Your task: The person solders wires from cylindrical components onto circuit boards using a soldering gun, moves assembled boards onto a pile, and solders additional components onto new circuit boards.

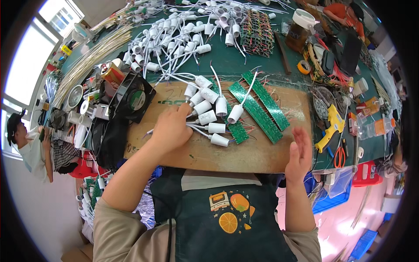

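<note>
My left hand (pixel 171 127) is closed over the white wires (pixel 198 128) of several lamp sockets, its fingertips partly hidden among them. The white cylindrical lamp sockets (pixel 217 128) fan out to the right of that hand, on a brown board (pixel 209 159). Two more sockets, one of them a white socket (pixel 235 114) with its wire pointing up, lie beside long green circuit boards (pixel 256 114). Another green strip (pixel 238 132) is partly covered by the sockets. My right hand (pixel 300 155) is raised at the board's right edge, fingers extended and holding nothing.
A big heap of wired sockets (pixel 174 39) covers the far table, beside a stack of wired circuit boards (pixel 257 32). A black fan (pixel 135 98) stands left. To the right are a yellow glue gun (pixel 331 126), orange-handled scissors (pixel 339 157) and a jug (pixel 300 30). Other people sit far left and far right.
</note>
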Available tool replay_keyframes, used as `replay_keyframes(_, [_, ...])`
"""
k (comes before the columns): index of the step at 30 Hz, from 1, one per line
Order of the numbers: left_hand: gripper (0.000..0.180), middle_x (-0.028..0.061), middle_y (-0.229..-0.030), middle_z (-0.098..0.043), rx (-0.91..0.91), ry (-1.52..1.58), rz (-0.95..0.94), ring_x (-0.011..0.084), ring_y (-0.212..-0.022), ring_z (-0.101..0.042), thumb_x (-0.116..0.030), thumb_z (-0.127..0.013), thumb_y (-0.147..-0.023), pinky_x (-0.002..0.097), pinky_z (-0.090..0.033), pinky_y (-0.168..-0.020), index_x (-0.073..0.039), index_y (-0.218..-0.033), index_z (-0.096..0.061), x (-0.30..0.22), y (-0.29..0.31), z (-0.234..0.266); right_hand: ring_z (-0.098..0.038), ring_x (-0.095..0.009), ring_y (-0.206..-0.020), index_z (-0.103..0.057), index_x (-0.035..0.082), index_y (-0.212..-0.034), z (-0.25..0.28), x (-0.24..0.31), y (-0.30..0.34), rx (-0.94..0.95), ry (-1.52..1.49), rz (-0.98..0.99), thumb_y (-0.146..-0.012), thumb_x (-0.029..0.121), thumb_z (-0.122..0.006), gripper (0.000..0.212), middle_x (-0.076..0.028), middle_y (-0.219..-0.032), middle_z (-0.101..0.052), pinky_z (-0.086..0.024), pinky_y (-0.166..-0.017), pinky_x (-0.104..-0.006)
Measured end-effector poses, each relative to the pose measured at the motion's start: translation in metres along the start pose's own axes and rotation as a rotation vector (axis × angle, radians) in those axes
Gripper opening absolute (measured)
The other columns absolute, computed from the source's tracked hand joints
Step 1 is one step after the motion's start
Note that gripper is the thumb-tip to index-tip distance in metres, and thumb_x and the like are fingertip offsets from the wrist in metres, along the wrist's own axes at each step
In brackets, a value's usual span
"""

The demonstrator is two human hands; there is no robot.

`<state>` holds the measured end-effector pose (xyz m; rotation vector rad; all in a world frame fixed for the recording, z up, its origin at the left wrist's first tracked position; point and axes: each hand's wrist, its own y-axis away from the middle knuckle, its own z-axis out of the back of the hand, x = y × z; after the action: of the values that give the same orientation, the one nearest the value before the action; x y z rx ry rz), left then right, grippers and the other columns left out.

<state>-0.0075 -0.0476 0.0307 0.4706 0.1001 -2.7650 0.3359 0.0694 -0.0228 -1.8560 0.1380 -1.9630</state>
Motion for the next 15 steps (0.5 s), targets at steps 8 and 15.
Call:
replay_keyframes(8, [0.032, 0.0185, -0.103, -0.06, -0.146, 0.033, 0.03, 0.0434, -0.097, -0.061, -0.003, -0.06, -0.075, 0.0508, -0.049, -0.084, -0.006, -0.107, -0.059, -0.037, 0.019, 0.047, -0.052, -0.027, -0.13, -0.044, -0.006, -0.141, 0.001, -0.002, -0.003, 0.03, -0.09, -0.064, -0.098, 0.005, -0.056, 0.046, -0.018, -0.137, -0.055, -0.036, -0.113, -0.0397])
replay_keyframes(15, [0.022, 0.0137, -0.092, -0.058, -0.572, -0.123, -0.269, 0.0376, -0.087, -0.062, -0.005, -0.066, -0.076, 0.0444, -0.051, -0.071, -0.01, -0.097, -0.062, -0.054, 0.077, 0.165, -0.055, -0.023, -0.124, -0.051, -0.005, -0.137, 0.013, -0.022, -0.01, 0.021, -0.089, -0.07, -0.101, 0.01, -0.053, 0.039, -0.015, -0.133, -0.058, -0.037, -0.111, -0.0357])
